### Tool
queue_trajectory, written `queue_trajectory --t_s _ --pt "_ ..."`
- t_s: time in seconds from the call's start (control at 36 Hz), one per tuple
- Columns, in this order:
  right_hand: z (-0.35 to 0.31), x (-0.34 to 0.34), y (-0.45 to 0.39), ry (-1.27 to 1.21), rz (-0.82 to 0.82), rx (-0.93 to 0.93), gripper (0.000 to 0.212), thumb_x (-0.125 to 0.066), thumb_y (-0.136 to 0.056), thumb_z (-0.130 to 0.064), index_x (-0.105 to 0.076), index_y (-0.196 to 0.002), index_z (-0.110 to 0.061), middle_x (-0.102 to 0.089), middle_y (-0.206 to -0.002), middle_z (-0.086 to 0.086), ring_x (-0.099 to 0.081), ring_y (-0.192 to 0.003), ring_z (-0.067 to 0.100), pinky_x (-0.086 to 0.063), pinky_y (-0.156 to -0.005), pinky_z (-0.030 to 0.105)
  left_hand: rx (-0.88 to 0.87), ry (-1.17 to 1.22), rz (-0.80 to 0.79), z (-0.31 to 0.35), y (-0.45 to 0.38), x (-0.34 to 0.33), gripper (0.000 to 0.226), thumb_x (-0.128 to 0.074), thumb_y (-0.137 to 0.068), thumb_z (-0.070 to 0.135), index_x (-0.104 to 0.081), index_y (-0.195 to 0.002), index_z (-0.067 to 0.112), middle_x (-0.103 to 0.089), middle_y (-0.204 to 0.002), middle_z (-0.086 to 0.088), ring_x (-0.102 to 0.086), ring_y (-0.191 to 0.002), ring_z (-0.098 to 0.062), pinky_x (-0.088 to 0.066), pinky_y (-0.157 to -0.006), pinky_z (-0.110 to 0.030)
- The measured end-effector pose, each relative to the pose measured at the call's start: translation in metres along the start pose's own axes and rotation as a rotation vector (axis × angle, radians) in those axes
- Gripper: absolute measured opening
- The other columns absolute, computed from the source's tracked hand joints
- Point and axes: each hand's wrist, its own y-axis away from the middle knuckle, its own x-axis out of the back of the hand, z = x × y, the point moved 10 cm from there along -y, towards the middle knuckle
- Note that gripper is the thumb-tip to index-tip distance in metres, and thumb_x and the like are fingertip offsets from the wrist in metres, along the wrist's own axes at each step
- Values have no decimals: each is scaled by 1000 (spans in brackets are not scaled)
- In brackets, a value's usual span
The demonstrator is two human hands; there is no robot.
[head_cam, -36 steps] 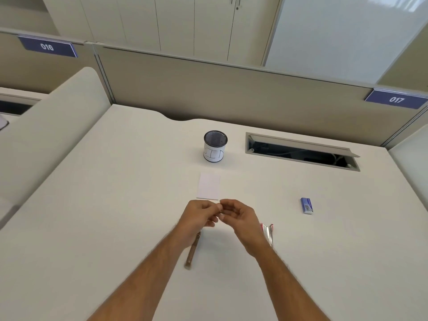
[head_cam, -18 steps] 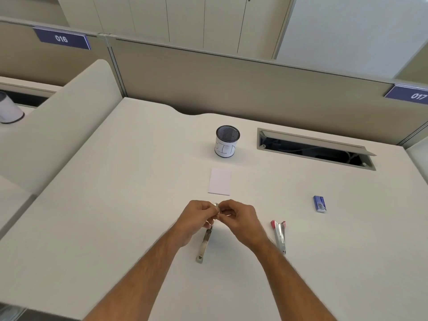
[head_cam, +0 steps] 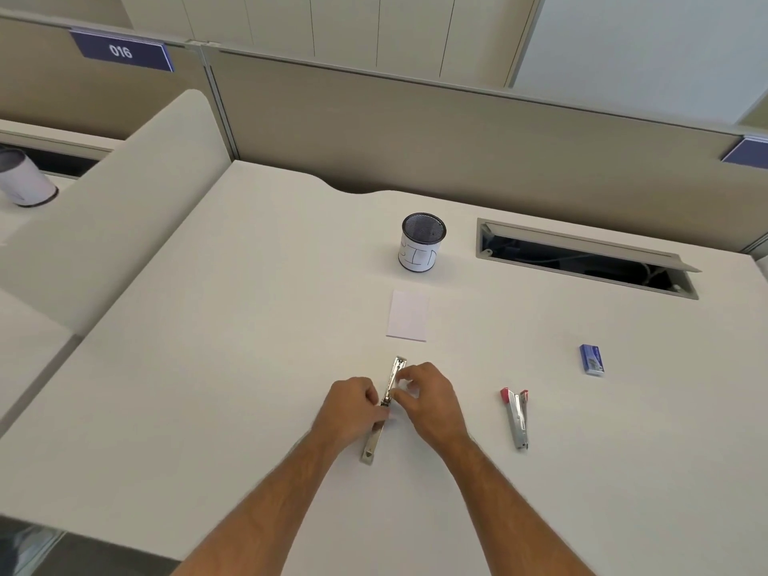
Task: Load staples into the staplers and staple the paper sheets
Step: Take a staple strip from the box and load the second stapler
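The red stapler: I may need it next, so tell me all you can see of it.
The red stapler lies on the white desk, apart from both hands, to the right of the right hand. It looks like shiny metal with red parts at its far end, where two arms spread slightly. Its near end points toward the person. Nothing touches it but the desk.

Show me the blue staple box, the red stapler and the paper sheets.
staple box (head_cam: 591,359), head view, middle of its top face
red stapler (head_cam: 516,419), head view, middle of its metal body
paper sheets (head_cam: 407,315), head view, centre of the top sheet
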Motion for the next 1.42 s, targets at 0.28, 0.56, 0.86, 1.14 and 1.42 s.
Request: queue_trajectory --t_s 0.28,0.56,0.86,1.14,1.42 --pt "4 -7 -4 20 3 -18 16 -73 -86 -21 -73 -101 -17 -63 -100 -1 -63 -92 14 -52 -83 31 -32 -171 59 11 2 -7 10 -75 -79 28 -69 -81 19 -67 -75 4 -58 -62 -13 -45 -54 -26" --pt "9 -6 -7 21 -4 -37 17 -74 -84 -19 -74 -100 -13 -65 -102 0 -65 -95 16 -53 -87 33 -25 -175 59 12 4 -11 9 -74 -80 25 -68 -81 19 -66 -74 4 -57 -60 -12 -44 -53 -24" --pt "7 -1 -1 -13 -13 2 22 -69 -86 -15 -70 -107 -17 -67 -102 -1 -63 -94 14 -52 -86 27 -14 -169 58 14 6 -12 10 -75 -80 25 -66 -76 22 -67 -73 5 -57 -59 -11 -44 -51 -24" --pt "4 -8 16 84 -75 95 36 -52 -92 -2 -77 -111 -20 -56 -102 -4 -51 -104 15 -41 -86 21 -4 -164 56 16 6 -12 7 -74 -82 21 -69 -81 17 -69 -77 1 -59 -62 -15 -49 -57 -27" --pt "-3 -4 10 202 -87 119 30 -52 -95 -11 -73 -114 -22 -48 -101 -2 -45 -105 16 -45 -78 26 7 -182 57 19 8 -10 12 -74 -83 22 -65 -77 19 -65 -75 3 -57 -62 -14 -42 -53 -25"
